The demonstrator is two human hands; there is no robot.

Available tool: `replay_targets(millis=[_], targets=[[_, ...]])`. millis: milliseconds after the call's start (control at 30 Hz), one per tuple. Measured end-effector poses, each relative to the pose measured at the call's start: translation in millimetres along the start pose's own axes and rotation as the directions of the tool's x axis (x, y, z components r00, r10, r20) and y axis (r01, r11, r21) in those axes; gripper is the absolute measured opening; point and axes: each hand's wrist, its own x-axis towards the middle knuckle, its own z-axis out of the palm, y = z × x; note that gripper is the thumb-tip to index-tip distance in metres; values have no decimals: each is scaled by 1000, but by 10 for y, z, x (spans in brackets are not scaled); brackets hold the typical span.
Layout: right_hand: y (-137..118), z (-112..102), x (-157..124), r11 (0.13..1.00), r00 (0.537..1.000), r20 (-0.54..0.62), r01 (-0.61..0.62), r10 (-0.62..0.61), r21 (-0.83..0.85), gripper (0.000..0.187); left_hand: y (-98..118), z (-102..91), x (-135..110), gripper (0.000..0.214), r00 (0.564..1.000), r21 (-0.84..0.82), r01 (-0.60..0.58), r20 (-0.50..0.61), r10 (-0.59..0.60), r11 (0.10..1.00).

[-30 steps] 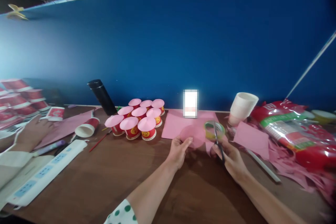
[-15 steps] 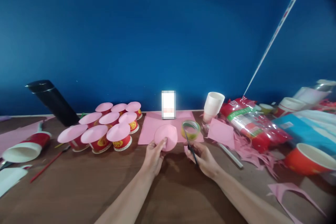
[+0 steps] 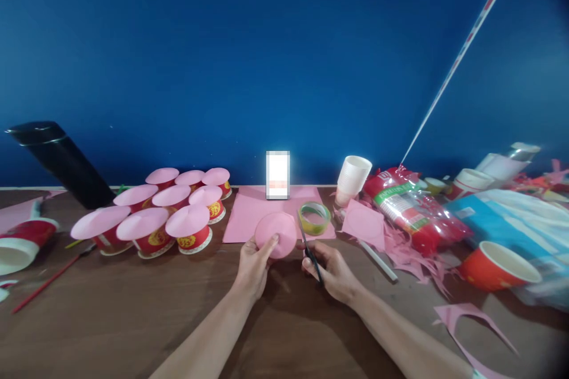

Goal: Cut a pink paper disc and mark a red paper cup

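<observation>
My left hand [image 3: 255, 266] pinches a round pink paper disc [image 3: 281, 226] near its lower left edge, thumb on top. In my right hand [image 3: 333, 272] is a pair of scissors [image 3: 312, 256] with black handles, the blades pointing up and away just right of the disc. The blades look apart from the paper. Behind both hands lies a pink paper sheet [image 3: 240, 213], with a roll of tape [image 3: 313, 218] on its right part. To the left stand several red cups topped with pink paper discs, one of them a front cup [image 3: 195, 240].
A black bottle [image 3: 66, 163] leans at the far left near a red brush [image 3: 48, 285]. Stacked white cups [image 3: 353, 177], a red plastic packet [image 3: 400, 201], pink scraps [image 3: 462, 314], an orange cup [image 3: 500, 265] and a blue package [image 3: 502, 219] crowd the right side.
The view has shifted a little, so most things appear further left. The scissors have come a bit closer to the pink disc, which shows a fuller round outline now.
</observation>
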Motion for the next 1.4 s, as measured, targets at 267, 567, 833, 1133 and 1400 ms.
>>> replay_targets(millis=[267,567,833,1133,1400], targets=[[23,-4,2,1000,1000,1,22,-22,11,35,10,-17,-19,22,998,20,9,55,-10,1000],[-32,-11,3,999,999,-4,36,-36,-26,36,16,0,-29,37,997,55,28,76,-32,998],[29,-14,19,996,999,-35,-4,8,94,41,-3,-14,-21,34,998,61,7,62,-11,998],[4,-26,30,997,1000,-18,-3,5,72,40,2,-22,-19,35,996,85,10,87,-17,996],[-24,-31,36,1000,1000,-18,4,-4,17,33,-4,-27,-8,35,997,102,6,78,-14,995]])
